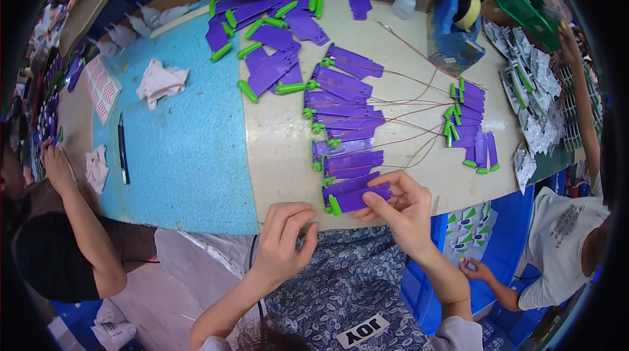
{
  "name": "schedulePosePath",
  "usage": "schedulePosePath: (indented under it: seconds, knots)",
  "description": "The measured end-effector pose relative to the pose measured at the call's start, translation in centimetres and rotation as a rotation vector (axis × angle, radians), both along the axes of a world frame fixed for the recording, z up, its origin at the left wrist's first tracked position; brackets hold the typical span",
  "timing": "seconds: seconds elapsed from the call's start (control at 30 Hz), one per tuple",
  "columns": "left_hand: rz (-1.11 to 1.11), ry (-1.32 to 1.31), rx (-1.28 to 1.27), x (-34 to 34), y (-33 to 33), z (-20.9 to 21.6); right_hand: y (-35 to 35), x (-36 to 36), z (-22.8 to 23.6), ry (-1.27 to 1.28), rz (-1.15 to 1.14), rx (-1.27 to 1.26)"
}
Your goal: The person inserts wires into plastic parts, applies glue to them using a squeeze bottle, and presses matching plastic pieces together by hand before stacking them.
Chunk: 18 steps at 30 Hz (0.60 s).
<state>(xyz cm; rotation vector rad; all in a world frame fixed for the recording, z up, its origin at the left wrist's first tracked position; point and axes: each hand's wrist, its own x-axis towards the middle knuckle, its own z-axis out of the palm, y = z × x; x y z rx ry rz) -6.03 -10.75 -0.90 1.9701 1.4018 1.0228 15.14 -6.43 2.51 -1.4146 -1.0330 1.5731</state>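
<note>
The cream table (288, 154) carries a column of purple tags (344, 121) running far to near, leaving bare room to its left. Your right hand (400, 210) pinches the nearest purple tag (357, 199) at the table's near edge, green end leftward. Your left hand (283, 239) hovers just off that edge, fingers curled on nothing.

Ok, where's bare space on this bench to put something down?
The blue foam mat is mostly free between the black pen and the cream tabletop. Crowded: the column of purple tags above the right hand.
</note>
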Motion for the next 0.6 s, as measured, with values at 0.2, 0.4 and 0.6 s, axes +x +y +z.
schedulePosePath:
  seconds: [0.2, 0.4, 0.6]
  knots:
    - [-0.08, 0.147, -0.016, -0.2, -0.3, 0.4, 0.2, -1.9, -1.2, 0.013, -0.051, -0.043]
    - [-0.111, 0.335, 0.014, -0.3, -1.6, 0.6, -0.5, -2.1, 0.7, -0.906, 0.218, 0.747]
    - [0.009, -0.134, -0.209, 0.8, -0.2, 1.8, -0.5, -2.2, -0.3, -0.684, 0.465, 0.545]
